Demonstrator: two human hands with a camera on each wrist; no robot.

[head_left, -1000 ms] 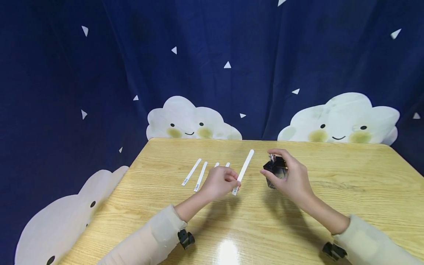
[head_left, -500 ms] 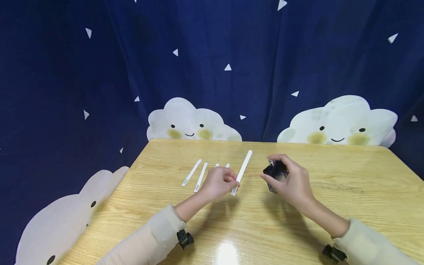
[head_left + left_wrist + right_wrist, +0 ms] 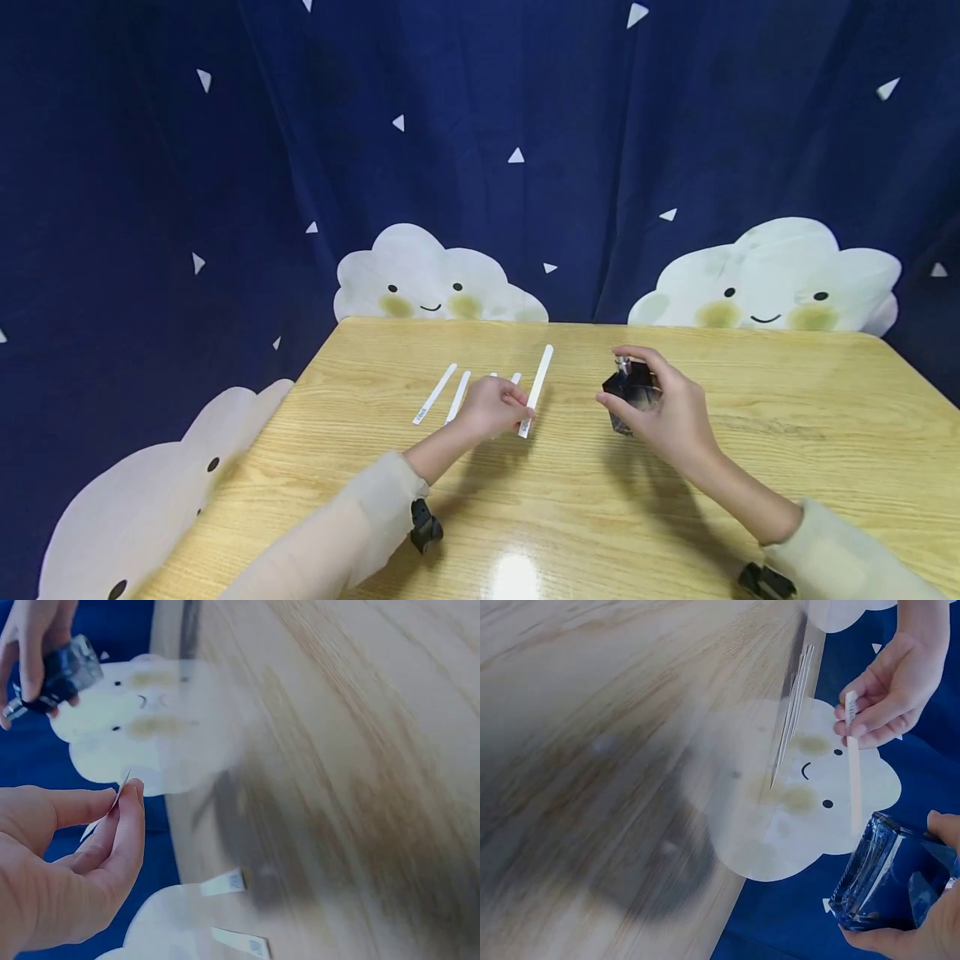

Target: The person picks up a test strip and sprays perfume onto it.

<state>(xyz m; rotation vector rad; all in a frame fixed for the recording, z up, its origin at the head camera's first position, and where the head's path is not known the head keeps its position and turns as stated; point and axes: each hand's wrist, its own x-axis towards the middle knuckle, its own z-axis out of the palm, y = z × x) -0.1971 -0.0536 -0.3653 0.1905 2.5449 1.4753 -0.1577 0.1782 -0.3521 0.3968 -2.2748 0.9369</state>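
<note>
Between thumb and fingers, my left hand (image 3: 491, 408) pinches a white paper scent strip (image 3: 538, 379) near its printed end, raised above the table and slanting away from me. My right hand (image 3: 681, 417) grips a dark glass perfume bottle (image 3: 632, 398) by its sides, its forefinger on the silver spray nozzle (image 3: 622, 363). A short gap separates bottle and strip. In the right wrist view the clear, thick base of the bottle (image 3: 889, 877) shows, tilted. More white strips (image 3: 435, 393) lie in a row on the table, partly hidden behind my left hand.
The wooden table (image 3: 787, 433) reaches back to a dark blue curtain (image 3: 465, 108) with white triangles and smiling clouds. A black wrist camera (image 3: 425, 527) hangs below the left sleeve, another (image 3: 767, 581) below the right.
My left hand has shifted slightly left, and the strip now stands more upright and farther from the bottle. The right hand dipped a little with the bottle, then moved slightly right.
</note>
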